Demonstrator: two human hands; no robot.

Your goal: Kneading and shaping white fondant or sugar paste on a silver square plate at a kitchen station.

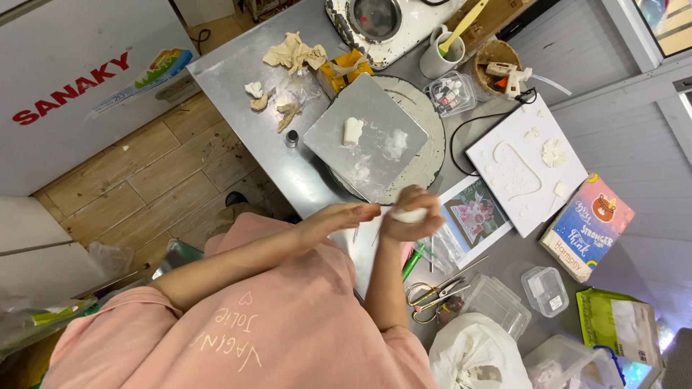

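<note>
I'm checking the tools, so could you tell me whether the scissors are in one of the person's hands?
No, the scissors lie on the table by the person's forearm, while the right hand holds a white clay lump.

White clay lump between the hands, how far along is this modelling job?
Looks done: the white square board already carries a white clay flower and a looped clay outline. In hand: the flat left hand and cupped right hand press a small white clay lump between them. Left: a white clay block lies untouched on the grey square slab.
</note>
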